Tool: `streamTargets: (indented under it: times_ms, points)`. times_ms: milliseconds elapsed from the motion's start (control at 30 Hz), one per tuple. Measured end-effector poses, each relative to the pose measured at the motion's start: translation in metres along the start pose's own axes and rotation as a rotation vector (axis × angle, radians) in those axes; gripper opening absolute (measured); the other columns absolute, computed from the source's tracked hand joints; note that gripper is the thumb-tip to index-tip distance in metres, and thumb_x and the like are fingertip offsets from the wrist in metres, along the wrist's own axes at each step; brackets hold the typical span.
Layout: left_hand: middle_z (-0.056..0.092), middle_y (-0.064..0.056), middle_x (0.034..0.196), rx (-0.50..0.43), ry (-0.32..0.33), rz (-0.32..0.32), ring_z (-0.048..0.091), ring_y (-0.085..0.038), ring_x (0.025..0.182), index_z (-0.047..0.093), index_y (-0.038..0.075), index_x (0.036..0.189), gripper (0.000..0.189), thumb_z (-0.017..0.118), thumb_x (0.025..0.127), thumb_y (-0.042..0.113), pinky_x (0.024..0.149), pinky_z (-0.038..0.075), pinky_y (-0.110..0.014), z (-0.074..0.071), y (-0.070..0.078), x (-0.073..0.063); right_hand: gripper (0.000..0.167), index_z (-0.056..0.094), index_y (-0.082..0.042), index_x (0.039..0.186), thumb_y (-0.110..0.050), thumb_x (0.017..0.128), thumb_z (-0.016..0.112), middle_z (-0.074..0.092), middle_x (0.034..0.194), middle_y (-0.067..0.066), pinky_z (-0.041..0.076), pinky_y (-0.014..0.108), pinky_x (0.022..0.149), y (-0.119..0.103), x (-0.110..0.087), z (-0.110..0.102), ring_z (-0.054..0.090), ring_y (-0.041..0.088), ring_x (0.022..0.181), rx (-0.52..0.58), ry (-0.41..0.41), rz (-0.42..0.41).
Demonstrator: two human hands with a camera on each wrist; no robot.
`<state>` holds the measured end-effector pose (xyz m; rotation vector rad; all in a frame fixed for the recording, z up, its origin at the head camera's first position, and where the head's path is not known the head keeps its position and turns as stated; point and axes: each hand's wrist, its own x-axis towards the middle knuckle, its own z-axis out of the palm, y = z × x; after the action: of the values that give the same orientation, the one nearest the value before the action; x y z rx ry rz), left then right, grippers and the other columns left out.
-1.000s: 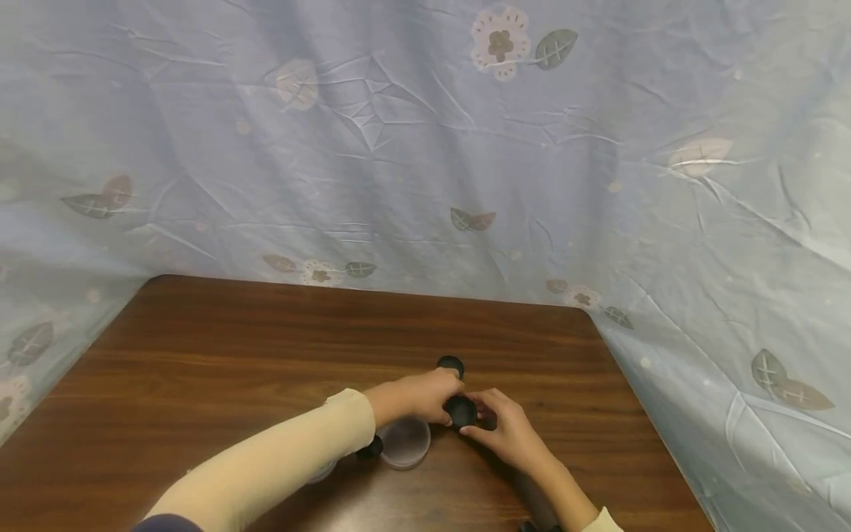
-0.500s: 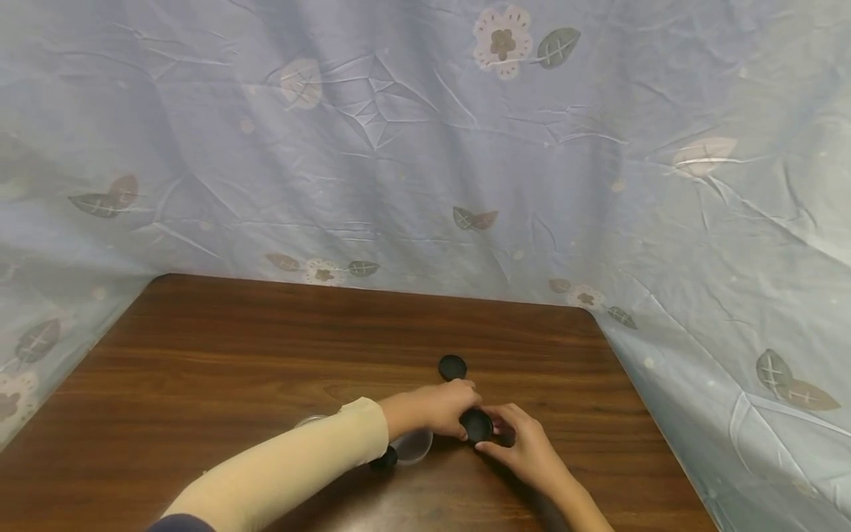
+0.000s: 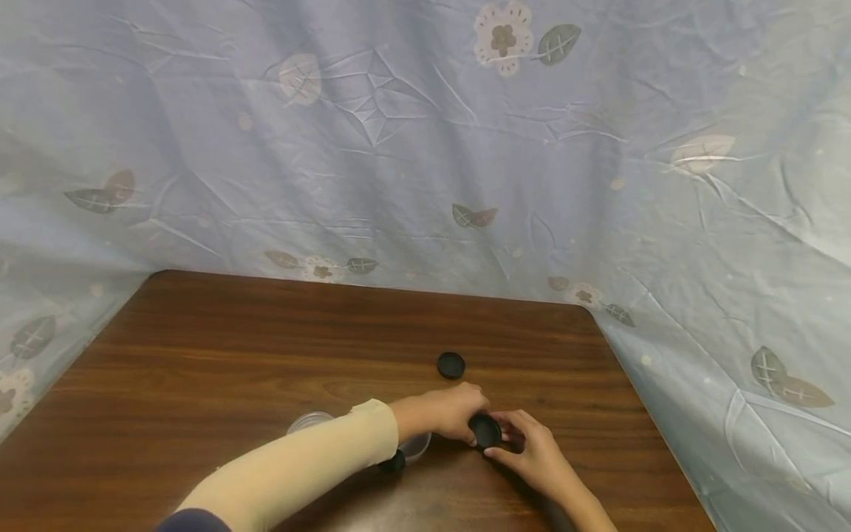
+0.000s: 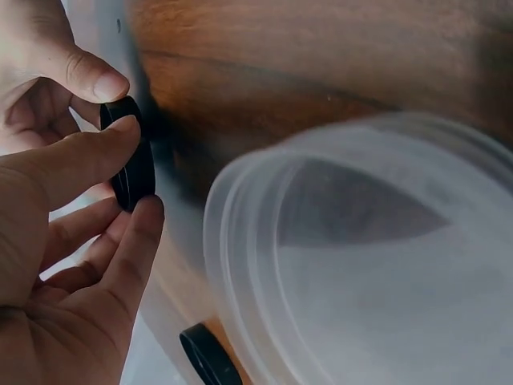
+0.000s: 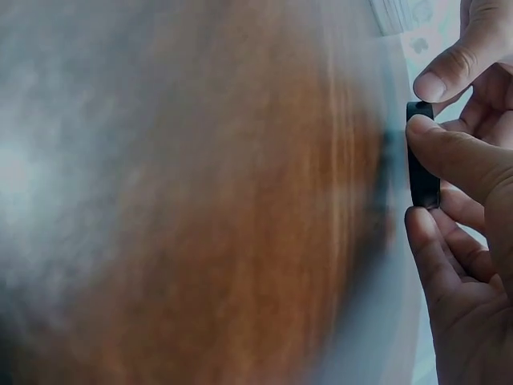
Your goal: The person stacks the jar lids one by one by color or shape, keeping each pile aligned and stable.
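Note:
Both hands pinch a round black lid (image 3: 484, 431) between them, at the right of the table's front half. My left hand (image 3: 452, 414) has it by the left edge, and my right hand (image 3: 535, 454) by the right edge. Thumb and fingertips of each hand touch its rim in the left wrist view, where the lid (image 4: 132, 164) stands edge-on. Seen from the right wrist, the lid (image 5: 422, 156) appears raised off the tabletop. A second black lid (image 3: 450, 365) lies flat beyond my left hand. Under my left forearm a clear round container (image 3: 417, 446) is partly hidden.
Another clear round item (image 3: 309, 421) shows behind the left sleeve. A small dark object (image 3: 394, 462), partly covered, lies by the sleeve's near side. The brown wooden table (image 3: 266, 332) meets a patterned cloth (image 3: 399, 185) at its back and sides.
Both hands have shifted right and slightly nearer with the black lid held between them. More of the clear item behind the sleeve shows. The far lid stays in place.

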<state>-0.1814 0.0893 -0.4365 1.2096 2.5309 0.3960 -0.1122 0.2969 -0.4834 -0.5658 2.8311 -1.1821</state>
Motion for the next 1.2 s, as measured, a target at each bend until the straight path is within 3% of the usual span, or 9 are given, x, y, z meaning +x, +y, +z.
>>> streamTargets:
  times_ms: [467,867,1200]
  points:
    - [0.072,0.001,0.110,-0.059,0.055,-0.027,0.059,-0.002,0.093,0.076,0.012,0.117,0.042,0.092,0.079,0.022,0.078,0.049,-0.015,0.011,0.007,0.006,0.056,0.063,0.002,0.132,-0.023,0.087,0.085,0.067,0.123,0.014,0.061,0.028,0.096,0.004,-0.009,-0.007,0.069,0.032,0.111,0.067,-0.034,0.049]
    - [0.070,0.000,0.109,-0.066,0.052,-0.031,0.060,-0.003,0.092,0.075,0.011,0.119,0.044,0.092,0.081,0.022,0.077,0.050,-0.014,0.014,0.009,0.008,0.057,0.063,0.002,0.131,-0.024,0.086,0.086,0.065,0.122,0.013,0.059,0.021,0.095,0.009,-0.010,-0.007,0.067,0.028,0.108,0.038,-0.031,0.052]
    - [0.070,0.002,0.115,-0.069,0.037,-0.055,0.060,-0.004,0.100,0.074,0.012,0.120,0.045,0.092,0.080,0.022,0.084,0.051,-0.016,0.014,0.011,0.010,0.058,0.061,0.005,0.132,-0.023,0.087,0.085,0.062,0.123,0.015,0.061,0.026,0.097,0.011,-0.011,-0.006,0.067,0.030,0.109,0.008,-0.048,0.015]
